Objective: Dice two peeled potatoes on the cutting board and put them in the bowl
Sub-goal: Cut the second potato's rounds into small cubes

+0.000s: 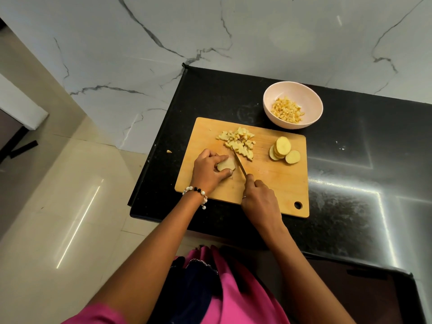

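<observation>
Now I'm mid-dice: left hand (209, 173) pins a potato piece (226, 165) near the cutting board's (275, 183) left edge, right hand (259, 198) grips the knife (239, 163); next, steady downward cuts.

One bowl (275, 99), one board (275, 183), one knife (239, 163)

free: cutting board (275, 183) right-centre | blocked: diced pile (238, 142), slices (281, 149)

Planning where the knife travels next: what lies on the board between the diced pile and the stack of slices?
In the head view, only bare board lies between the diced pile and the slices.
</observation>
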Demonstrator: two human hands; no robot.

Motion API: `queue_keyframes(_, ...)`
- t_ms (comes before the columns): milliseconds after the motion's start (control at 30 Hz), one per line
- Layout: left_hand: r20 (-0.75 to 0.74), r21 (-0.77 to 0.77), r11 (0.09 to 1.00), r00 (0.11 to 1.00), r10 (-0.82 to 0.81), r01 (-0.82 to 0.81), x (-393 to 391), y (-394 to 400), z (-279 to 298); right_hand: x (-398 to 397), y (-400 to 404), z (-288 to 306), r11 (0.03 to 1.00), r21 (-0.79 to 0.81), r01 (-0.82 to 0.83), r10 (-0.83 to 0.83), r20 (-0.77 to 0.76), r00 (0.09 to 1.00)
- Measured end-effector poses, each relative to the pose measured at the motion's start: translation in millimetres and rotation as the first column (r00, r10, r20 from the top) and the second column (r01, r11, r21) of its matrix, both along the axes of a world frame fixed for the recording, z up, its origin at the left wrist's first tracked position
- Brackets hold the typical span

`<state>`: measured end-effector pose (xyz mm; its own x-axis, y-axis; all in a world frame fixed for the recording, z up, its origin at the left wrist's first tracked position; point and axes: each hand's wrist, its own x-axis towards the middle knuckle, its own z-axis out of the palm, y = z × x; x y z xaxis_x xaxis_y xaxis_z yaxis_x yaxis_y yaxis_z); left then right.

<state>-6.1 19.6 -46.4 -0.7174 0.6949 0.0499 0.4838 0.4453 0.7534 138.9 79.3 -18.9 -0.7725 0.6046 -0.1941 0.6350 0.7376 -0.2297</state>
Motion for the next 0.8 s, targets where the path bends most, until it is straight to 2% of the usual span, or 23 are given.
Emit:
queue_keyframes(200, 0.019, 0.039, 0.999, 1.000, 0.017, -0.018, -1, -5, -3, 5, -2, 6, 0.996, -0.085, -0.022, 0.010, -0.144, 0.990)
queue_keyframes(367, 0.003, 0.038, 0.999, 0.999, 0.034, -0.035, 1, -2, -4, 1, -7, 2, 0.992, -0.128, 0.002, -0.016, -0.112, 0.994)
queue_keyframes(567, -0.003, 0.042, 0.998, 0.999, 0.044, -0.044, 1, 1, -7, -23, -10, -3, 1.000, -0.016, -0.025, 0.024, -0.088, 0.996)
queue_keyframes(800, -0.007, 0.054, 0.997, 0.999, 0.049, -0.048, 0, 0, -9, 19, -29, -8, 0.998, 0.043, -0.048, 0.049, -0.027, 0.998)
